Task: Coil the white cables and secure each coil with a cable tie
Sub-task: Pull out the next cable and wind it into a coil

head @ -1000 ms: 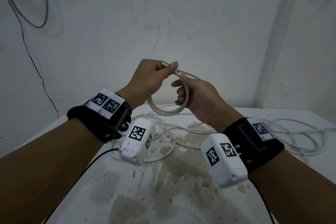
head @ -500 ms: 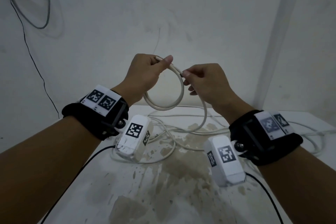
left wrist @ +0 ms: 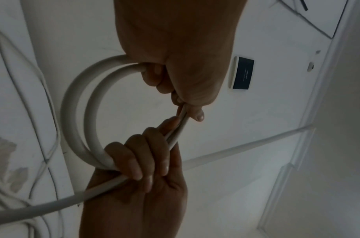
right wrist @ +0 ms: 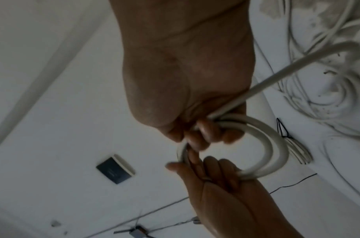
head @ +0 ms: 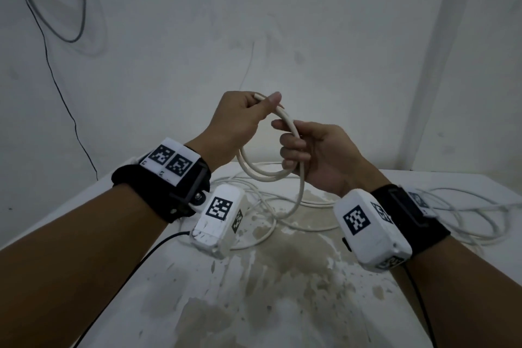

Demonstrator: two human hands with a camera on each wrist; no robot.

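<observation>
- Here we see the left hand (head: 240,121) pinching the top of the white cable (head: 264,175) coil, thumb over curled fingers.
- Right hand (head: 319,155) wraps its fingers round the coil's right side.
- Two loops hang between the hands, above the stained table (head: 282,291).
- The tail drops to loose cables (head: 466,215) lying there.
</observation>
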